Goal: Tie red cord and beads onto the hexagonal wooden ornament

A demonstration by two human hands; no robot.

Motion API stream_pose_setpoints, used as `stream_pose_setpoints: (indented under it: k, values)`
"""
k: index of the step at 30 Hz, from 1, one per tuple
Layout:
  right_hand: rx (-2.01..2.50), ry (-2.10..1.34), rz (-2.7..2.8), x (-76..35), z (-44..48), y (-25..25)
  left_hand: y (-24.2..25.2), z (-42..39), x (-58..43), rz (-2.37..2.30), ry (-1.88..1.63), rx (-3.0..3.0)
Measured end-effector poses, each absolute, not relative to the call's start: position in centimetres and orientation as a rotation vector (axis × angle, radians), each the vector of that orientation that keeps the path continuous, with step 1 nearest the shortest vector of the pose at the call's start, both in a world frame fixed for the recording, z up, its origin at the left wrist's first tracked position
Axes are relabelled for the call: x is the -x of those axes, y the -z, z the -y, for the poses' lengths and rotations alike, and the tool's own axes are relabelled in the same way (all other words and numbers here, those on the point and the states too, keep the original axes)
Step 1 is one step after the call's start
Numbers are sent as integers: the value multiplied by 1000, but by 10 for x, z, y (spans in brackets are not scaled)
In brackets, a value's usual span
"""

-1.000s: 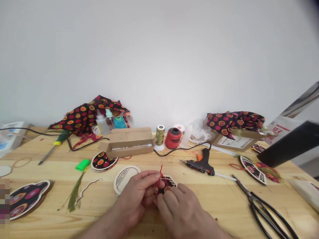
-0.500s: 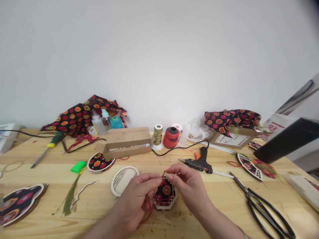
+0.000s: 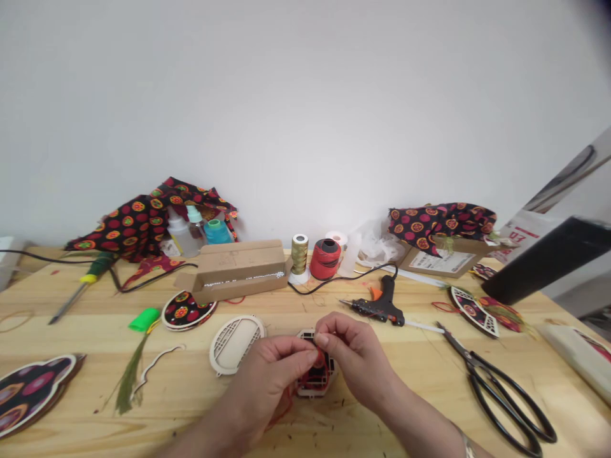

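Note:
My left hand (image 3: 267,385) and my right hand (image 3: 356,356) meet over a small octagonal wooden ornament (image 3: 316,376) covered in black and red fabric, lying on the wooden table (image 3: 429,381). Both hands pinch a red cord (image 3: 316,346) above the ornament, fingertips nearly touching. More red cord trails under my left palm. A round wooden lattice frame (image 3: 235,335) lies just left of my left hand.
A black glue gun (image 3: 379,305) and black scissors (image 3: 501,394) lie to the right. Behind are a cardboard box (image 3: 236,270), gold and red thread spools (image 3: 325,259), bottles, patterned fabric (image 3: 138,219), a screwdriver (image 3: 79,286), a green tassel (image 3: 133,369) and fabric-covered ornaments (image 3: 186,310).
My right hand lifted off the ornament to pinch the red cord beside my left fingers, and both hands have since lowered and closed in over the ornament. The view shifted slightly.

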State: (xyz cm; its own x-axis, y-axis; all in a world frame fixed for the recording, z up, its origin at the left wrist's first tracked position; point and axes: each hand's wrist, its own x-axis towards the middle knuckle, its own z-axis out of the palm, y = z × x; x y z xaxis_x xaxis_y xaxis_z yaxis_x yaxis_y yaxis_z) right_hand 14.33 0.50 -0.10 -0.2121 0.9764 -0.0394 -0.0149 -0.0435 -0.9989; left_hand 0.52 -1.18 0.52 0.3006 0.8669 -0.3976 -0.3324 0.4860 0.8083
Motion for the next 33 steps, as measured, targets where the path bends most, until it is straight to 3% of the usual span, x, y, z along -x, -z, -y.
stream_pose_setpoints:
  k: [10,21,33]
  values:
    - [969,-1860,1154,-143,-4,-2,-4,10,-6,-764,-951,-702]
    - [1241,-1618,1002,-137,-5,-4,-2,11,-6,-882,-982,-614]
    - [1214,-1497,1143,-142,-6,-1,-7,13,-5,-962,-953,-671]
